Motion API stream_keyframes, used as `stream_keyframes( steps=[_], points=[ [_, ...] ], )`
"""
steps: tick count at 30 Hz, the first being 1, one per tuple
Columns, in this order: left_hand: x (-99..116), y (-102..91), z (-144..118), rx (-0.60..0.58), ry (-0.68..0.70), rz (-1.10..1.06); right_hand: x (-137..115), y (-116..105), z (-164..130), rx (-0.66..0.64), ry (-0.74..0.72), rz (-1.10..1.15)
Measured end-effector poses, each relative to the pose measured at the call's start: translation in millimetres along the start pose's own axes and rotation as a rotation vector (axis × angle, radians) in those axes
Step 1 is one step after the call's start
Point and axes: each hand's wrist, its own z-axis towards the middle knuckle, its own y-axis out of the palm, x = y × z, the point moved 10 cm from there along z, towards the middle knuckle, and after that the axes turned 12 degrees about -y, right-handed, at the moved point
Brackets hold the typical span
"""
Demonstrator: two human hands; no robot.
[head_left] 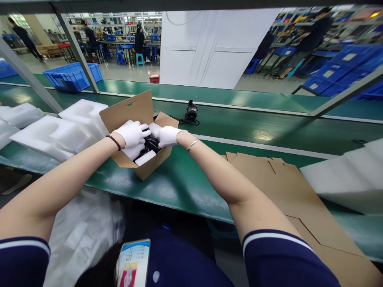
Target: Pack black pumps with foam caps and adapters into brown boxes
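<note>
Bright; glare patches on green belt; right-hand blue crates blurred; edges stretched.

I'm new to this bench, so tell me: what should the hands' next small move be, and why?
Probably tuck the black cord down beside the foam: it lies bunched in the open box, the left hand and right hand both reach in there, and the lid stands raised.
</note>
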Motion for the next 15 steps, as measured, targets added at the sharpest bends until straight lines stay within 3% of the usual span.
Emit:
stream_keyframes(
  steps=[4,8,11,15],
  points=[
    [4.0,4.4,14.4,-0.136,0.005,-0.019,3.2,7.8,-16.0,-0.033,-0.024,0.281],
    [-0.1,13.3,32.7,-0.282,-0.003,-0.114,4.7,-3.0,-4.9,0.007,0.043,-0.030],
    [-3.2,15.7,34.4,-0.262,-0.011,-0.167,4.3,-10.9,4.8,-0.003,0.094,-0.206],
    [-1.2,18.7,20.3,-0.233,-0.047,-0.103,-5.0,-4.0,4.6,-0.088,0.006,-0.208]
  ],
)
